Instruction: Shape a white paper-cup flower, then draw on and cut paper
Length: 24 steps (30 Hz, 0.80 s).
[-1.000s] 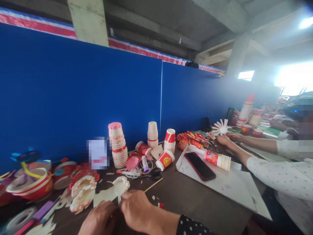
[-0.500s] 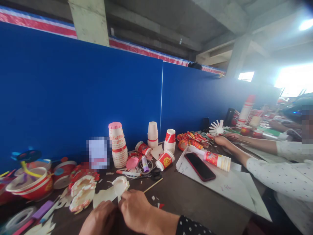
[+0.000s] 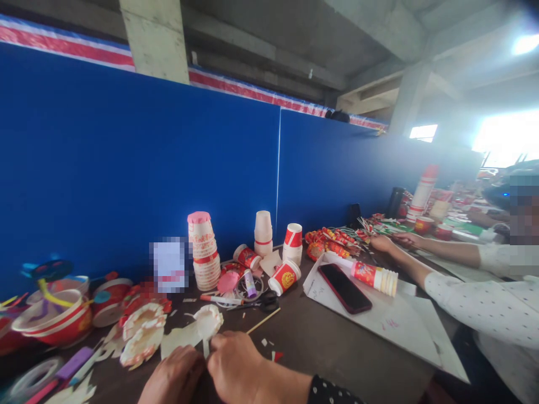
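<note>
My right hand (image 3: 232, 366) sits at the bottom centre, its fingers closed on a cut white paper-cup piece (image 3: 208, 322). A narrow strip of that piece runs down between my hands. My left hand (image 3: 172, 377) lies just to the left, close against the strip, and its fingertips are hidden. A cream paper scrap (image 3: 177, 340) lies beside the piece, and two frilled paper discs (image 3: 142, 336) lie further left.
Around my hands are scissors (image 3: 268, 302), a glue stick (image 3: 250, 284), stacked paper cups (image 3: 204, 251) and a red bowl (image 3: 53, 318). A phone (image 3: 344, 288) rests on a white sheet (image 3: 379, 331). A co-worker's arms (image 3: 421, 264) reach in at the right.
My hands have barely moved. The co-worker's white radial paper piece has dropped from upright to low among the red items, and the view has shifted slightly.
</note>
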Motion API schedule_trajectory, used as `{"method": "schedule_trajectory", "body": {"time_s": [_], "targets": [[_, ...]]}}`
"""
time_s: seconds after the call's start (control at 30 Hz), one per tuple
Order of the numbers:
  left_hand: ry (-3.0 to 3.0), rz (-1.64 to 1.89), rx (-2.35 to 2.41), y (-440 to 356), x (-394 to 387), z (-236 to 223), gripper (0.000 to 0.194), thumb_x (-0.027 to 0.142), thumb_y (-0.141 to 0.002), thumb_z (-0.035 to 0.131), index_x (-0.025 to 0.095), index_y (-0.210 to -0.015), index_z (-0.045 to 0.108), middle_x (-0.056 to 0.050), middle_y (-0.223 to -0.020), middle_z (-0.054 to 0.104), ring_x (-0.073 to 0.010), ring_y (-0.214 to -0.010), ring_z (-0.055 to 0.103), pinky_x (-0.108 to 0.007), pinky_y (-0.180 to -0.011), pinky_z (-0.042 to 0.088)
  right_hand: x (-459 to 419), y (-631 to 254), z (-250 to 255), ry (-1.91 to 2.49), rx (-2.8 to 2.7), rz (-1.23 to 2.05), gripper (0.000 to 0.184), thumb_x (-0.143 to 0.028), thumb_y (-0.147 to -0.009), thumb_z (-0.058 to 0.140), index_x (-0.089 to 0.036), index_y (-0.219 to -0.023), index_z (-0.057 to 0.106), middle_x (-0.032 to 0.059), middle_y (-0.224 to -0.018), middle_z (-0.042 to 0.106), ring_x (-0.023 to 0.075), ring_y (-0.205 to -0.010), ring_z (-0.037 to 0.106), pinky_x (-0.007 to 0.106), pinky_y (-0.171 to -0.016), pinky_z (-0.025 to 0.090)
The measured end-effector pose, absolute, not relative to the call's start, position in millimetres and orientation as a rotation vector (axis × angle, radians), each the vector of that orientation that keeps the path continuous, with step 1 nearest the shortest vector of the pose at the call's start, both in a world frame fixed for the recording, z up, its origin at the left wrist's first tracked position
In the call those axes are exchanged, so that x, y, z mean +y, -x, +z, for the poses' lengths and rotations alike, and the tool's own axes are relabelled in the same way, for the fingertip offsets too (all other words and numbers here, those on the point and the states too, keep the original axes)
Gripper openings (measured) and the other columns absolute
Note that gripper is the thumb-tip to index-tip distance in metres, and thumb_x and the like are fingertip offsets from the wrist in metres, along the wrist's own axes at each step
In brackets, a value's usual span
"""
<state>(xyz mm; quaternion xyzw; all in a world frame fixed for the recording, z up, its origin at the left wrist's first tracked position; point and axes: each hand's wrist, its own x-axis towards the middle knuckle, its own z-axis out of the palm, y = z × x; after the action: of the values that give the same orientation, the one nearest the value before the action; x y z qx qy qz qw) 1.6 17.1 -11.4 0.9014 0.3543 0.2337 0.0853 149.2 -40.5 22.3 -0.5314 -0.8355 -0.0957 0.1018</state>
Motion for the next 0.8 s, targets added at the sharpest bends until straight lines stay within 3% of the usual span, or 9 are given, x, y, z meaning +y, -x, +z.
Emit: {"method": "schedule_trajectory", "body": {"time_s": [0.5,0.8], "targets": [[-2.688,0.721,1.046,-0.8,20.4,-18.0,0.028,0.031,-0.080,0.038,0.019,-0.061,0.053,-0.002,-0.061,0.056,-0.0136,-0.059,0.052,-0.023,-0.058,0.042,-40.8,-148.7,22.4,1.611,-2.442,-0.296,0.009,-0.020,-0.069,0.056,-0.015,-0.066,0.063,0.0028,-0.069,0.061,0.0169,-0.066,0.056,0.026,-0.054,0.045],[-2.682,0.613,1.123,-1.2,16.4,-13.8,0.026,0.024,-0.080,0.036,0.018,-0.063,0.054,-0.003,-0.065,0.057,-0.0142,-0.062,0.053,-0.024,-0.060,0.041,-39.6,-147.4,23.8,1.652,-2.430,-0.278,0.010,-0.019,-0.068,0.055,-0.013,-0.066,0.063,0.0049,-0.073,0.062,0.0169,-0.064,0.057,0.025,-0.052,0.046]]}}
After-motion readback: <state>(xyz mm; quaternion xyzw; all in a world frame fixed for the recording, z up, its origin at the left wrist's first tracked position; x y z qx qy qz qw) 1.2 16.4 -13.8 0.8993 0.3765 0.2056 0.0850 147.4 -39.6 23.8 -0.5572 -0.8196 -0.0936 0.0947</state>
